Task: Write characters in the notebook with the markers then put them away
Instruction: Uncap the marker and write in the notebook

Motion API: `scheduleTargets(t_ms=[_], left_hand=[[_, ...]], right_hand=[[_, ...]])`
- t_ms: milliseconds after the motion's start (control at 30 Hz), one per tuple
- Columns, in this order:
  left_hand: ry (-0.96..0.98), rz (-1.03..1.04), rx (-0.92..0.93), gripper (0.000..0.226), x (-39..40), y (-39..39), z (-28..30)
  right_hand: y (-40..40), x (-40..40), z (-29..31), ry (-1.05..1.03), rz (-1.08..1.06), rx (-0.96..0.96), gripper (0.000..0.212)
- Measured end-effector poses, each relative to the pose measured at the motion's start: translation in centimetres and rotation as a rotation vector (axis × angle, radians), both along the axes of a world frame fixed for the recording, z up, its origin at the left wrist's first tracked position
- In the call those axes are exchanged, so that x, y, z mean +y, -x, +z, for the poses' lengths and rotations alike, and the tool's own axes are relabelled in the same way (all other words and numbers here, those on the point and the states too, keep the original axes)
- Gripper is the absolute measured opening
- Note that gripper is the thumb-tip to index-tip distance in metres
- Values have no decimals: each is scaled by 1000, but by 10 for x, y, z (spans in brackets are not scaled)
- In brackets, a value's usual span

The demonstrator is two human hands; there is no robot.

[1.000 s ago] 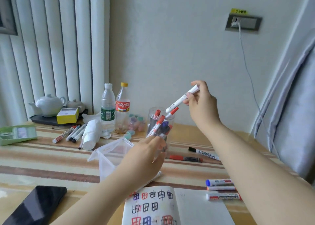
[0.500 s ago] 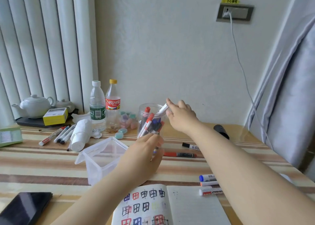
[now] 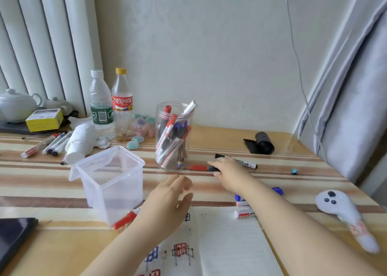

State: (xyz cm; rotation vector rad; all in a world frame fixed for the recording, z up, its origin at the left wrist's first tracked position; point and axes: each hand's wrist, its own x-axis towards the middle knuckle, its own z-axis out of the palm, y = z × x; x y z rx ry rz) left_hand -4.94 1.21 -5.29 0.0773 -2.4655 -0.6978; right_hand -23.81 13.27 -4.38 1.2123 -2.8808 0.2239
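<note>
the right hand (image 3: pixel 228 172) lies low over two markers on the table, fingers curled down onto the red marker (image 3: pixel 199 168) and reaching the black marker (image 3: pixel 245 163); whether it has really closed on either one i cannot tell, since the palm hides the contact. the left hand (image 3: pixel 167 200) hovers loose and empty over the notebook (image 3: pixel 228 240), fingers relaxed.

the red marker's cap sticks out at 9 o'clock of the right hand, the black one runs off toward 3 o'clock. the jar (image 3: pixel 173 135), already holding a bunch of markers, stands at 11 o'clock of that hand, close by. more markers (image 3: pixel 244 212) lie at 6 o'clock of it, by the notebook's top edge, and another red one (image 3: pixel 125 220) sits at 9 o'clock of the left hand, against the clear box (image 3: pixel 109 181).

these markers look light, stiff and smooth, so likely to roll or slip. best taken mid-barrel between thumb and fingers, not by the cap, which could pull off. the jar is light plastic and may tip if a marker knocks its rim.
</note>
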Motion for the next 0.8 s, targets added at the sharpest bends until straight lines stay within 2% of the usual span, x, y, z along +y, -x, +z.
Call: scheduleTargets(t_ms=[133, 267, 433, 500, 633, 667, 767, 800], left_hand=[[-29, -14, -5, 17, -10, -3, -6], [-1, 13, 1, 10, -11, -5, -2], [222, 36, 35, 22, -9, -13, 10], [338, 41, -11, 35, -4, -21, 16], [423, -88, -294, 63, 11, -37, 13], [429, -117, -311, 57, 13, -42, 9], [322, -149, -321, 22, 16, -59, 7], [283, -168, -325, 19, 16, -65, 8]], right_hand=[[10, -21, -18, -100, -9, 187, 38], [-4, -14, -10, 67, 50, 180, 28], [-71, 14, 25, 93, 270, 188, 23], [-105, 30, 31, 133, 335, 187, 22], [-142, 51, 17, 83, 398, 337, 20], [-146, 53, 11, 60, 399, 374, 14], [-160, 56, -2, -34, 374, 417, 36], [-166, 55, -2, -20, 384, 459, 35]])
